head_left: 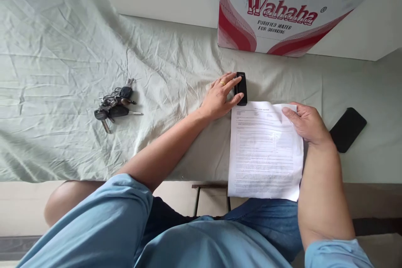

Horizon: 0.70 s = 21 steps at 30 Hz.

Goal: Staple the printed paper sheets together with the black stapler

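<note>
My left hand (220,96) reaches across the cloth with its fingers stretched and apart. Its index finger and thumb lie over a small black oblong object (241,88), possibly a stapler; part of it is hidden under the fingers. In my right hand (309,122) is a printed sheet of paper (264,155), pinched at the upper right edge with the thumb on top. The sheet's upper left corner touches or nearly touches the black object's near end. Its lower part hangs past the table's front edge over my lap.
Left on the wrinkled pale green cloth (176,58) lies a bunch of keys (116,104). A black phone (348,130) rests right of my right wrist. At the back stands a Wahaha water carton (282,16). Stool legs (197,202) show below the table edge.
</note>
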### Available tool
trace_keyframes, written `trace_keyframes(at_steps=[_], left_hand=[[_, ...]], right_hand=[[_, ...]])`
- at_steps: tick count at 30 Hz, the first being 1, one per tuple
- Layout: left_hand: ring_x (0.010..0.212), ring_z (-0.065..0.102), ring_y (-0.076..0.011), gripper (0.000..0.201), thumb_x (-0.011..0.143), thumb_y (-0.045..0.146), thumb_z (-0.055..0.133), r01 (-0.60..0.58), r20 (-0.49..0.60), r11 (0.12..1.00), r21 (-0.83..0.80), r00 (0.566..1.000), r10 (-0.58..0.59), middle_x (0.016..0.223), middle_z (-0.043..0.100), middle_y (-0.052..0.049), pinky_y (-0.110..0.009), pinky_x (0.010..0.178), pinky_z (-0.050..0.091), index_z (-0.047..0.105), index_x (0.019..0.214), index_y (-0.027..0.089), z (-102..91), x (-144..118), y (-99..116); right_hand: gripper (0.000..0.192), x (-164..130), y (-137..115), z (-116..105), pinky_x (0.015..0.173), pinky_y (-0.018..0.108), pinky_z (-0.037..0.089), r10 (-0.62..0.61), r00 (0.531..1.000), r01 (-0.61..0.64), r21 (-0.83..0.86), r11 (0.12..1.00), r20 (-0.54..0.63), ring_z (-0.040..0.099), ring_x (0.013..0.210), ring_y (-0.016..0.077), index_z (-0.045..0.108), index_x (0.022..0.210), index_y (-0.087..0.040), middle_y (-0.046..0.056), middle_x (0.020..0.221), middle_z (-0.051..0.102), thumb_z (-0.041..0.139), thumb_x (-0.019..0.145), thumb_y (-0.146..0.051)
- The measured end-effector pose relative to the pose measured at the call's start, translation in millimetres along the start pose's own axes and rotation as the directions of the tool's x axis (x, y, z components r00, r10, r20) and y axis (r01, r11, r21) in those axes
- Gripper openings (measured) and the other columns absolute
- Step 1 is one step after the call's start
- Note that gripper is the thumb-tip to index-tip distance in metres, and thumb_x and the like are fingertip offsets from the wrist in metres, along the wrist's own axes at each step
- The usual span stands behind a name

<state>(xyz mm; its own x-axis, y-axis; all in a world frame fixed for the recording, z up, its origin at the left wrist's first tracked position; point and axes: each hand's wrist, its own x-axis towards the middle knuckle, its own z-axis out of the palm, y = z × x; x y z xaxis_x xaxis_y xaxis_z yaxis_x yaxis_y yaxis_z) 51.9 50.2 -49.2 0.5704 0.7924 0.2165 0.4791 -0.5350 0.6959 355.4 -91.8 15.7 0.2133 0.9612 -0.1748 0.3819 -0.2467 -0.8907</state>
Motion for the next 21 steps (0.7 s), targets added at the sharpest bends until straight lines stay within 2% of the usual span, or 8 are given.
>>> trace_keyframes(at_steps=[3, 6, 9, 12, 14, 18, 19, 21], left_hand=[[0.156, 0.070, -0.0329, 0.066, 0.113, 0.065, 0.064, -0.052, -0.054, 0.992, -0.114, 0.997, 0.046, 0.171, 0.070, -0.017, -0.047, 0.132, 0.056, 0.070, 0.164, 0.024, -0.5, -0.9, -6.0], [0.120, 0.081, -0.0252, 0.069, 0.110, 0.077, 0.063, -0.098, -0.149, 0.966, -0.241, 0.987, 0.063, 0.145, 0.081, -0.016, -0.037, 0.106, 0.065, 0.080, 0.144, 0.020, -2.0, -1.4, -5.4], [0.084, 0.072, -0.0175, 0.073, 0.108, 0.088, 0.060, -0.071, -0.191, 0.908, -0.413, 0.981, -0.010, 0.103, 0.081, -0.011, -0.031, 0.077, 0.059, 0.082, 0.103, 0.019, -6.0, -1.3, 2.5], [0.066, 0.061, -0.0140, 0.079, 0.102, 0.094, 0.064, 0.023, -0.106, 0.810, -0.586, 0.989, -0.105, 0.071, 0.070, -0.005, -0.029, 0.064, 0.048, 0.075, 0.079, 0.019, -12.5, -1.5, 12.4], [0.060, 0.055, -0.0120, 0.081, 0.097, 0.096, 0.069, 0.056, -0.051, 0.750, -0.659, 0.992, -0.118, 0.066, 0.068, -0.004, -0.029, 0.058, 0.042, 0.075, 0.074, 0.018, -16.0, -2.2, 16.9], [0.051, 0.043, -0.0088, 0.083, 0.094, 0.099, 0.070, 0.074, 0.011, 0.639, -0.766, 0.995, -0.103, 0.063, 0.067, -0.004, -0.030, 0.050, 0.030, 0.078, 0.074, 0.019, -15.2, -5.1, 18.5], [0.050, 0.042, -0.0087, 0.083, 0.094, 0.100, 0.068, 0.081, 0.027, 0.605, -0.792, 0.995, -0.098, 0.063, 0.066, -0.004, -0.030, 0.049, 0.029, 0.079, 0.075, 0.019, -13.6, -6.2, 18.0], [0.049, 0.040, -0.0091, 0.085, 0.093, 0.103, 0.066, 0.102, 0.071, 0.539, -0.836, 0.994, -0.079, 0.061, 0.062, -0.002, -0.030, 0.048, 0.028, 0.075, 0.073, 0.021, -10.4, -9.0, 17.6]], right_hand=[[0.054, -11.4, -15.9, -0.8, 0.058, 0.031, 0.056, 0.040, 0.984, -0.056, 0.084, 0.995, 0.173, 0.069, 0.065, 0.0188, 0.089, 0.083, -0.027, 0.001, 0.074, 0.080, 0.100, 0.078, -0.079], [0.048, -23.6, -24.1, -1.3, 0.052, 0.030, 0.052, 0.059, 0.985, -0.098, 0.241, 0.966, 0.164, 0.064, 0.055, 0.0163, 0.089, 0.079, -0.026, 0.000, 0.065, 0.076, 0.107, 0.073, -0.070], [0.042, -36.0, -26.3, -1.6, 0.046, 0.029, 0.047, 0.087, 0.993, -0.112, 0.369, 0.922, 0.085, 0.060, 0.048, 0.0148, 0.090, 0.077, -0.025, 0.000, 0.059, 0.073, 0.111, 0.071, -0.060], [0.040, -43.2, -23.5, -1.9, 0.044, 0.029, 0.046, 0.079, 0.997, -0.071, 0.430, 0.900, 0.000, 0.063, 0.047, 0.0164, 0.089, 0.073, -0.025, 0.002, 0.062, 0.076, 0.114, 0.065, -0.055], [0.044, -42.0, -18.2, -2.3, 0.041, 0.030, 0.043, -0.005, 0.996, 0.047, 0.462, 0.885, -0.092, 0.059, 0.043, 0.0162, 0.086, 0.067, -0.026, 0.001, 0.060, 0.074, 0.115, 0.060, -0.058], [0.064, -30.2, -5.9, -2.9, 0.037, 0.030, 0.034, -0.135, 0.950, 0.268, 0.513, 0.815, -0.282, 0.035, 0.035, 0.0096, 0.068, 0.054, -0.026, -0.005, 0.045, 0.052, 0.114, 0.052, -0.070], [0.065, -27.2, -4.1, -2.3, 0.039, 0.030, 0.035, -0.120, 0.928, 0.299, 0.510, 0.807, -0.354, 0.036, 0.037, 0.0095, 0.068, 0.057, -0.026, -0.006, 0.047, 0.052, 0.114, 0.051, -0.071], [0.060, -21.7, -3.0, 0.6, 0.046, 0.032, 0.048, -0.045, 0.876, 0.310, 0.489, 0.815, -0.480, 0.051, 0.045, 0.0126, 0.075, 0.070, -0.027, -0.005, 0.056, 0.063, 0.114, 0.055, -0.069]])
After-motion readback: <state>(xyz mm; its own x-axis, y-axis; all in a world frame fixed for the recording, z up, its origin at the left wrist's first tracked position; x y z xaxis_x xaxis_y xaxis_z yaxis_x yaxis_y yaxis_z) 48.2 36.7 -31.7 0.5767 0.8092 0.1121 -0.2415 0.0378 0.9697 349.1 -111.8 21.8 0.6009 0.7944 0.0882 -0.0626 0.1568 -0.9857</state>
